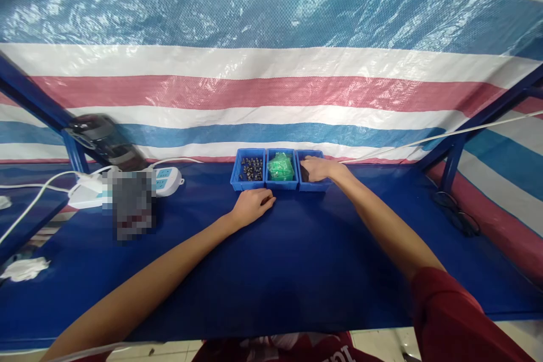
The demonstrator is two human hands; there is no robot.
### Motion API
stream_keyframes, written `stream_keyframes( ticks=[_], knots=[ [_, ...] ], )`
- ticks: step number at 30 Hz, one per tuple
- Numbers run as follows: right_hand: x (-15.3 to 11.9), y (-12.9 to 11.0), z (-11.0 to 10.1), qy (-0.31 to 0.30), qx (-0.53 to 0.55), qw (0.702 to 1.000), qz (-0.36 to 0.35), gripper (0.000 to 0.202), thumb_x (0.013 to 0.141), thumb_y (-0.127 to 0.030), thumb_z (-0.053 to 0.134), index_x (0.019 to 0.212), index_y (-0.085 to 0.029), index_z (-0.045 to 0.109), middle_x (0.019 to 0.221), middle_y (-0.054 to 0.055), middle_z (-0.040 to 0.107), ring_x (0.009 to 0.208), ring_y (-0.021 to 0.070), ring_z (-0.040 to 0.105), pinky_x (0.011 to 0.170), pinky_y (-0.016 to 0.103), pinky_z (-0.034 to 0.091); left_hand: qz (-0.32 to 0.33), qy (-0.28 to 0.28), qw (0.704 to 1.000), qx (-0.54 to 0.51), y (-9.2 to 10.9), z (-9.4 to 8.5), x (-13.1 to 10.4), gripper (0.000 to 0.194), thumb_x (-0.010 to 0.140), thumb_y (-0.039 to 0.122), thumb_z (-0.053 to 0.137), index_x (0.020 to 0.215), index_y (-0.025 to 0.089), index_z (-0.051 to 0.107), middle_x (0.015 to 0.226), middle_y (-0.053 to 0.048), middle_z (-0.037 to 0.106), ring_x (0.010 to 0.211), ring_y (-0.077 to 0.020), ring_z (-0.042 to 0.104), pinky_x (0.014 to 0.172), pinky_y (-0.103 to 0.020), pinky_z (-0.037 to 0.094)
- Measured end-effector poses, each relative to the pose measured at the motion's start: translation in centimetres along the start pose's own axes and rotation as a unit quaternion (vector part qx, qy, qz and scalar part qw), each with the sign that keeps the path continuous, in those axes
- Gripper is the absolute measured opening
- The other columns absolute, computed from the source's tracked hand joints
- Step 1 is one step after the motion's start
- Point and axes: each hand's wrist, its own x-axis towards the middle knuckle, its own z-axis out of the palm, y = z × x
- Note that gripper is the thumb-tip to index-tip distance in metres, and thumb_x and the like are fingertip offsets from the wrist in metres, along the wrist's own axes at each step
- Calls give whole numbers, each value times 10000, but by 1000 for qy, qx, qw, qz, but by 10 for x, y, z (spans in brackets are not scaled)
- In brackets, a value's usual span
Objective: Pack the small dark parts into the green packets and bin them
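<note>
Three small blue bins stand side by side at the back of the blue table. The left bin (pixel 248 185) holds several small dark metal parts. In the middle bin (pixel 281 185) lies a green item in clear plastic (pixel 281 167). My right hand (pixel 316 168) reaches into the right bin (pixel 320 186), its fingers pointing down over something dark; the fingertips are hidden. My left hand (pixel 253 207) rests on the table just in front of the left bin, fingers curled, and whether anything is in them is hidden.
A power strip (pixel 168 181) with white cables, a dark bottle (pixel 108 138) and a blurred-out object (pixel 133 205) are at the left. White crumpled tissue (pixel 25 268) lies far left. Glasses (pixel 456 213) lie at the right. Blue frame posts flank the striped sheet (pixel 271 93).
</note>
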Motion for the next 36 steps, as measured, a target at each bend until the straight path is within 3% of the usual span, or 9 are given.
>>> stream_keyframes(
  ticks=[3, 6, 13, 17, 21, 24, 27, 32, 36],
  knots=[
    [3, -8, 0, -88, -57, 994, -14, 286, 631, -81, 643, 915, -110, 671, 1037, 179, 649, 893, 286, 640, 695, 311, 492, -2, 1, 1000, -5, 0, 0, 0, 280, 915, 329, 434, 740, 178, 592, 706, 1, 617, 606, -113, 537, 564, -229, 312],
    [3, -11, 1, -91, -77, 993, -14, 264, 663, -83, 619, 922, -100, 671, 1045, 198, 651, 881, 294, 648, 683, 317, 486, -3, -1, 1000, -6, 0, 0, 1, 283, 915, 329, 430, 741, 177, 593, 707, -2, 616, 608, -115, 541, 563, -233, 315],
    [3, -2, 8, -15, -49, 999, 18, 245, 665, -19, 575, 855, -119, 692, 922, 162, 703, 876, 279, 659, 720, 298, 464, -4, 9, 1000, -19, 2, -1, 0, 281, 914, 329, 438, 740, 178, 599, 702, 1, 610, 605, -111, 538, 564, -231, 335],
    [-8, -3, -11, 102, 64, 993, 12, 199, 680, -62, 604, 840, -148, 685, 896, 72, 704, 856, 209, 647, 753, 257, 458, -22, 86, 994, -70, 3, -4, -2, 322, 929, 360, 426, 741, 172, 608, 645, 8, 586, 565, -97, 510, 570, -222, 362],
    [-30, -43, -15, 243, 206, 947, -47, 216, 769, -126, 550, 961, -164, 639, 865, 13, 679, 753, 140, 628, 711, 237, 473, -77, 206, 967, -131, 3, -7, -7, 332, 916, 402, 465, 741, 161, 610, 597, 23, 556, 526, -84, 482, 560, -210, 380],
    [-41, -81, 11, 256, 254, 923, -134, 152, 834, -165, 524, 958, -172, 610, 912, 19, 662, 821, 129, 625, 766, 230, 490, -106, 270, 942, -166, 2, -8, -11, 320, 910, 413, 479, 773, 158, 615, 616, 22, 566, 538, -84, 492, 564, -208, 396],
    [-45, -100, 45, 238, 189, 926, -222, 183, 908, -228, 483, 1032, -164, 601, 991, 73, 635, 933, 157, 603, 860, 269, 489, -110, 300, 930, -183, 2, -9, -15, 320, 919, 417, 460, 805, 159, 610, 667, 7, 599, 577, -93, 524, 600, -214, 429],
    [-61, -94, 64, 255, 55, 934, -243, 400, 919, -382, 479, 1233, -140, 537, 1184, 160, 564, 1154, 273, 495, 985, 425, 430, -42, 286, 944, -158, 7, -23, -20, 280, 934, 376, 437, 831, 164, 590, 770, -30, 616, 659, -112, 548, 651, -236, 463],
    [-71, -73, 47, 294, 53, 932, -206, 392, 932, -367, 441, 1246, -157, 544, 1262, 149, 532, 1216, 278, 452, 1039, 447, 365, 19, 164, 982, -96, 22, -31, -25, 261, 937, 366, 438, 1053, 189, 591, 1112, -92, 590, 1052, -187, 551, 895, -305, 467]
  ],
)
